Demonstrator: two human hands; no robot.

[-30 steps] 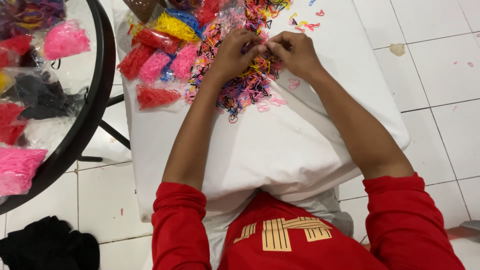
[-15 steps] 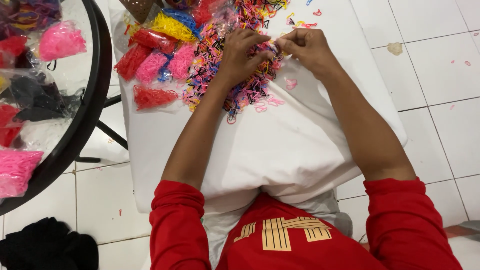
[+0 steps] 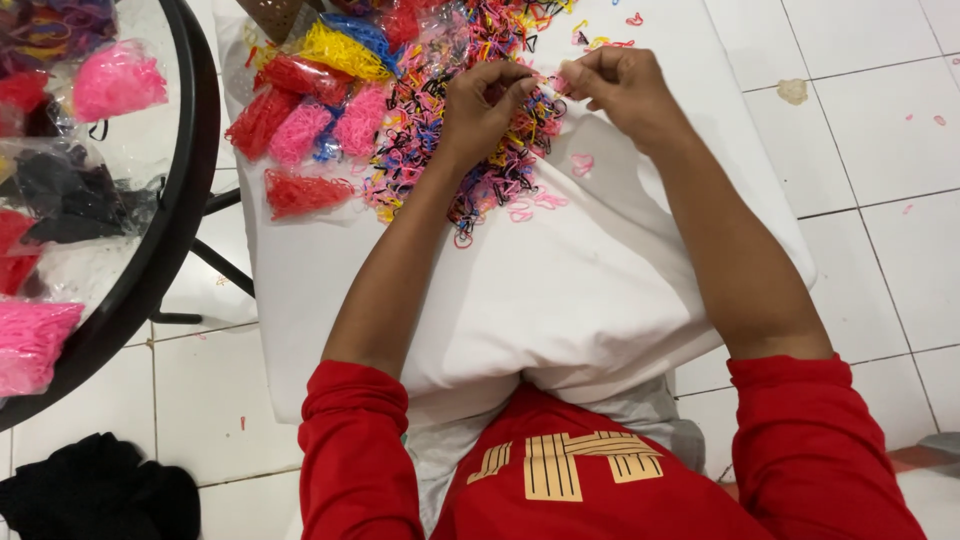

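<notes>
Both hands worked over a loose heap of small elastic bands (image 3: pixel 470 110) spread on a white pillow (image 3: pixel 560 290) across the lap — a soft tray kept close. The left hand (image 3: pixel 480 110) was curled, fingertips pinched on bands at the heap's right edge; the right hand (image 3: pixel 615 85) pinched what looked like a pink band, too small to be sure. Sorted bagged bands (image 3: pixel 300 130) in red, pink and yellow lay left of the heap. More bags sat on the round glass bench (image 3: pixel 185 180) at left — cut off by the frame.
</notes>
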